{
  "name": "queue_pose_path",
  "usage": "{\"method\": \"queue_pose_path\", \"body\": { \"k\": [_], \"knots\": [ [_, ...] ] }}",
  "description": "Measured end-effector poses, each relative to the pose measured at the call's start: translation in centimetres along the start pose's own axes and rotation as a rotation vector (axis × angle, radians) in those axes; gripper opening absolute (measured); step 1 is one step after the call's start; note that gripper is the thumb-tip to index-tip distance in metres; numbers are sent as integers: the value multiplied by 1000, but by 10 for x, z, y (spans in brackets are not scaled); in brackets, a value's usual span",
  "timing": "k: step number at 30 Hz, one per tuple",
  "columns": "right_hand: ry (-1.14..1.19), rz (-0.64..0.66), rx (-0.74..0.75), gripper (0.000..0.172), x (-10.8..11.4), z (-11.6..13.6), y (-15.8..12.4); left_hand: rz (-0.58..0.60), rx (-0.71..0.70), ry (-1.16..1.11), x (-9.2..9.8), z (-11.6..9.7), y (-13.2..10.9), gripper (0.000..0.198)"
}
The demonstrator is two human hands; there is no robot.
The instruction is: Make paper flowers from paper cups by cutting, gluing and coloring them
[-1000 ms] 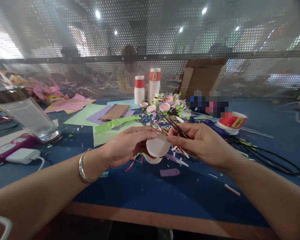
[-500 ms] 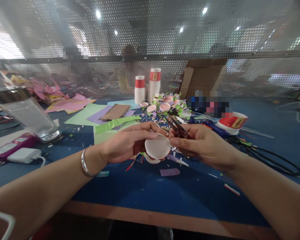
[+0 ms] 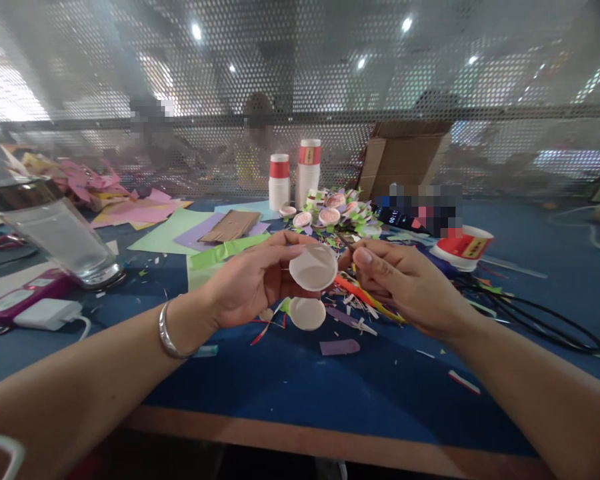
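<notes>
In my left hand (image 3: 260, 280), thumb and fingers pinch the rim of a shallow white paper cup base (image 3: 313, 267), its open side facing me. Just right of it, my right hand (image 3: 393, 277) is closed around dark, slim-bladed scissors (image 3: 347, 243); the fingers cover most of them. The blade tips point away from me and stand apart from the cup base. A second white cup base (image 3: 307, 313) lies on the table below the first. Orange and yellow strips (image 3: 353, 290) show beneath my right fingers.
Paper scraps (image 3: 344, 347) litter the blue table (image 3: 280, 393). Stacked paper cups (image 3: 280, 187) and a pile of decorated cup bases (image 3: 330, 215) stand behind. A glass of water (image 3: 65, 233) and coloured paper sit left; a red-white cup (image 3: 465, 248) and black cables (image 3: 535, 320) sit right.
My right hand has drawn slightly right, taking the scissors away from the cup base. The held cup base has risen a little, uncovering more of the second one and the orange and yellow strips.
</notes>
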State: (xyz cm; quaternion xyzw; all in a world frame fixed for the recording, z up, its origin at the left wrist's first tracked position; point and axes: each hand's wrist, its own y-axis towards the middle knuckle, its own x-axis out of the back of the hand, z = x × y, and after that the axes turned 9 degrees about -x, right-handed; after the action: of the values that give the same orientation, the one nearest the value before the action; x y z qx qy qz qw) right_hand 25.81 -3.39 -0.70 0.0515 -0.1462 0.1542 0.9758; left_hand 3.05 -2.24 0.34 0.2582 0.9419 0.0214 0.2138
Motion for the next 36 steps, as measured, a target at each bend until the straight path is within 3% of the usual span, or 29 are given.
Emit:
{"method": "queue_pose_path", "body": {
  "k": [7, 18, 36],
  "knots": [
    [-319, -64, 47, 47, 2, 6, -3, -24, -20, -11, -2, 1, 1, 9],
    [-506, -102, 103, 46, 3, 6, -5, 7, -45, -2, -1, 3, -1, 9],
    [-525, -101, 140, 46, 1, 9, -9, 7, -78, 27, -5, 3, -4, 11]
  ]
}}
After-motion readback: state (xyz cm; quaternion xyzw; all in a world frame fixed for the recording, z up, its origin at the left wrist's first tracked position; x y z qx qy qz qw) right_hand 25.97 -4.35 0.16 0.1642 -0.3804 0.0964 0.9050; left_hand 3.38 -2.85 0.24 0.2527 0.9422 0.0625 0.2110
